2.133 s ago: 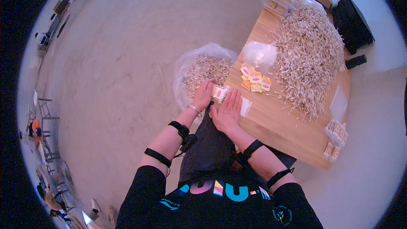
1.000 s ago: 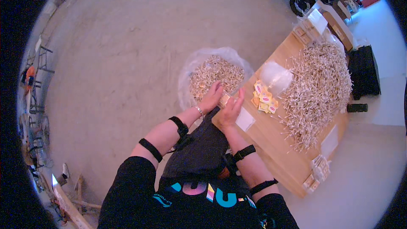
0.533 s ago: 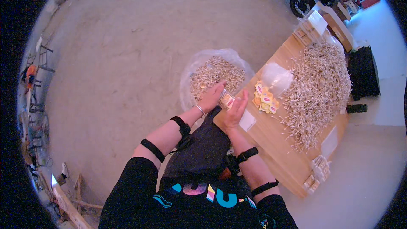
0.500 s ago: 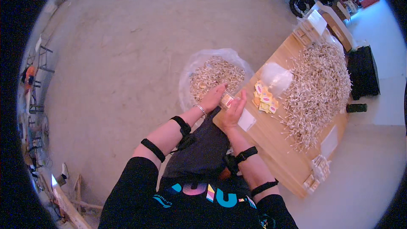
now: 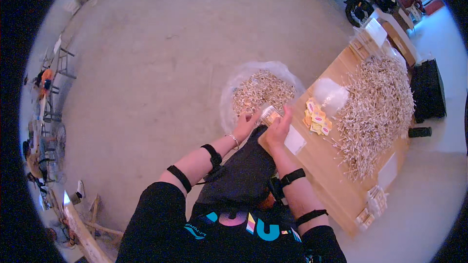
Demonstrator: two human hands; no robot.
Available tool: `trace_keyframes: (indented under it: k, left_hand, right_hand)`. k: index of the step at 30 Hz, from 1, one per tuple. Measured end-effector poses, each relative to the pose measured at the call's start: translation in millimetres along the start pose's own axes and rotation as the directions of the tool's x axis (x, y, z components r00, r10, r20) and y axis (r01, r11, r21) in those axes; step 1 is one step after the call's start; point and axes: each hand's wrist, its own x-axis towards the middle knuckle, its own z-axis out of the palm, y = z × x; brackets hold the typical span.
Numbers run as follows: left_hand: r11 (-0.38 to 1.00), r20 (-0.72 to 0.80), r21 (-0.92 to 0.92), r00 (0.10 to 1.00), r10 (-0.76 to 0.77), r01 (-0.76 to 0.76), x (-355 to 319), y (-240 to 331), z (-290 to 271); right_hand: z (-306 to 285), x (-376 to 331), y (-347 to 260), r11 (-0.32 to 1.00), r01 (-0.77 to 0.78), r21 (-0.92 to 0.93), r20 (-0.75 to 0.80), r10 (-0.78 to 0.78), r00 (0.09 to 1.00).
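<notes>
My right hand [image 5: 278,130] is closed around a small clear pack of cotton swabs [image 5: 268,113], with an orange-yellow card showing in it. Just left of the pack is my left hand [image 5: 245,125], its thumb and fingers apart and holding nothing I can see. Beyond both hands, a clear plastic bag [image 5: 228,109] stands wide at the mouth, full of loose swabs [image 5: 263,89]. Right of my right hand, a wooden table [image 5: 319,165] bears a white sheet [image 5: 294,140], a heap of yellow cards [image 5: 318,118] and a large pile of loose cotton swabs [image 5: 378,112].
A crumpled clear bag [image 5: 330,96] lies by the yellow cards. Filled packs [image 5: 373,204] sit at the table's near corner, more packs [image 5: 363,46] at its far end. A black crate [image 5: 428,90] stands behind the table, a motorcycle [image 5: 360,9] farther off.
My left hand has come away from the pack, its fingers spreading. The pack is now tipped up in my right hand. The whole view has shifted slightly.
</notes>
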Motion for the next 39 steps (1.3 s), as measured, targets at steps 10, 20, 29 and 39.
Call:
trace_keyframes:
  k: [10,20,29,39]
  left_hand:
    - [0.943,-0.106,-0.332,0.994,-0.028,-0.009,-41,76,41]
    - [0.970,-0.081,-0.210,0.987,-0.141,0.122,-43,79,45]
    - [0.937,-0.081,-0.348,0.994,-0.071,0.038,-37,86,43]
    - [0.999,-0.050,0.054,0.999,-0.002,0.004,-33,77,45]
  right_hand:
    - [-4,3,17,0.996,0.078,0.032,0.037,-0.079,0.996]
    - [-1,2,14,0.984,0.034,0.175,0.084,-0.049,0.995]
    - [-2,4,14,0.988,-0.054,0.146,0.088,0.042,0.995]
    - [-2,7,13,0.985,0.036,0.167,0.048,-0.045,0.998]
